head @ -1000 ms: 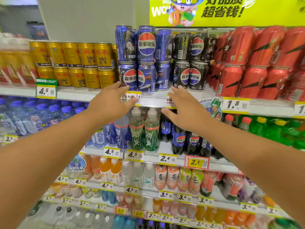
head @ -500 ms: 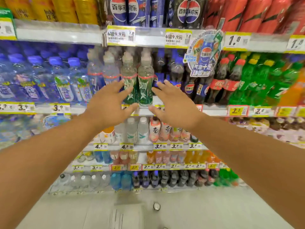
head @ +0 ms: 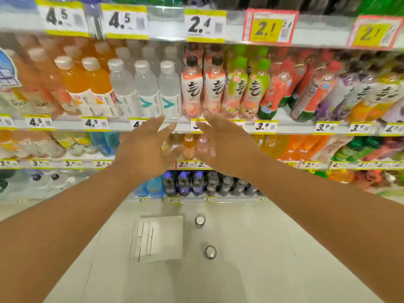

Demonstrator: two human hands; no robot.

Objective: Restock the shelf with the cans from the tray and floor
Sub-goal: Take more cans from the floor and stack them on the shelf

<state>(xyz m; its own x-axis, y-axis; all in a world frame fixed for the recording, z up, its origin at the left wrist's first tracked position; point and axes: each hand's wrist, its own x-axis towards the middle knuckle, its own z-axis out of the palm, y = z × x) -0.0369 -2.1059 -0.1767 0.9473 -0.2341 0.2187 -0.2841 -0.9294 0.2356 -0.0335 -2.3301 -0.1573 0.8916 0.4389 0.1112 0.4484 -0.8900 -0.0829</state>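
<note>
Two bare forearms reach forward over a pale floor. On it lies a flat grey tray; two cans stand upright just right of it, one beyond the other, tops showing. The left hand and right hand hover apart, fingers spread, holding nothing. Beyond them stands the shelf, its rows of bottles behind yellow price tags. The top row is cut off, and the outer edges blur.
</note>
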